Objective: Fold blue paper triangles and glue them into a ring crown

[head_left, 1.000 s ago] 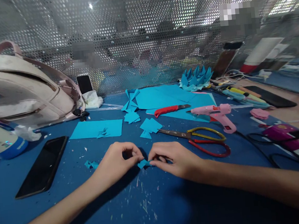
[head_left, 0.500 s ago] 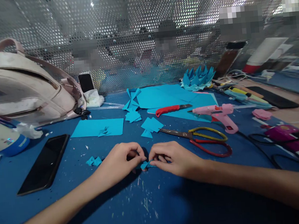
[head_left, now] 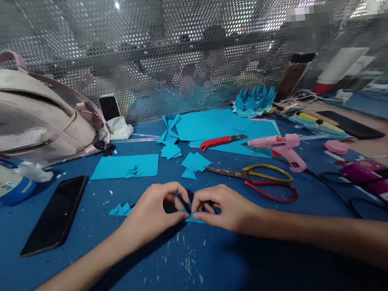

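Note:
Between my hands is a small piece of blue paper (head_left: 196,219), low over the blue tabletop and partly covered by fingers. My left hand (head_left: 161,206) pinches its left end between thumb and fingertips. From the other side, my right hand (head_left: 220,207) grips it with thumb and index finger, the remaining fingers curled. Small folded blue paper pieces (head_left: 121,209) lie just left of my left wrist. Beyond my hands are a stack of blue paper squares (head_left: 196,161) and scissors (head_left: 266,175) with yellow and red handles, lying open.
A red-handled cutter (head_left: 216,142) and a pink glue gun (head_left: 277,143) lie on blue sheets (head_left: 212,123). A folded paper crown-like form (head_left: 254,101) stands behind. Leftward are a black phone (head_left: 55,212), a blue paper strip (head_left: 109,167) and a backpack (head_left: 24,115). A purple power strip (head_left: 369,175) sits right.
The blue paper between my fingers has turned, showing a flatter edge toward me. Both hands stay close together, with slight finger movement. The whole view has shifted slightly.

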A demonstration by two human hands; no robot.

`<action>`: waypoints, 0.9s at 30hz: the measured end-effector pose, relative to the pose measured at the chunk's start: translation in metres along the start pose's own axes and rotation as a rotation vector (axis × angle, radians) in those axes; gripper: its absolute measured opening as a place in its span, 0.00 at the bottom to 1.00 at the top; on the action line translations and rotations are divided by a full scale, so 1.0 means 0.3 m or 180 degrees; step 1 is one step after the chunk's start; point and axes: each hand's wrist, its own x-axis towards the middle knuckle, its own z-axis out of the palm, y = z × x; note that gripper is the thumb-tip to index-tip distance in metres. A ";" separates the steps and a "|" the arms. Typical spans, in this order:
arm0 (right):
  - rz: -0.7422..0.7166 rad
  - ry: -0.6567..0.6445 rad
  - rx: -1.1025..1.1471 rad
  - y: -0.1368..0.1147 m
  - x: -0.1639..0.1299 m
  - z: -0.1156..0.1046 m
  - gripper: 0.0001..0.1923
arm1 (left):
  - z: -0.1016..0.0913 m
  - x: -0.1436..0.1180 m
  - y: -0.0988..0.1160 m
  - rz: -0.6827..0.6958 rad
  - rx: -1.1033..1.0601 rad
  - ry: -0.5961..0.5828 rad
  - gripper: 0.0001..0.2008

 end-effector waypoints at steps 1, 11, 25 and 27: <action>0.0012 -0.0021 -0.0016 -0.001 -0.001 0.001 0.05 | 0.000 -0.002 0.007 0.0030 0.0178 0.0031 0.10; -0.0116 0.0001 0.0051 -0.035 -0.012 -0.009 0.02 | -0.007 -0.026 0.041 0.0737 0.0939 0.0257 0.15; 0.0062 -0.0504 -0.0737 -0.049 -0.025 -0.038 0.03 | 0.155 -0.163 -0.101 0.2312 0.2783 0.1040 0.14; 0.0082 -0.0522 -0.0679 -0.050 -0.020 -0.047 0.02 | 0.156 -0.153 -0.105 0.2318 0.2801 0.1056 0.15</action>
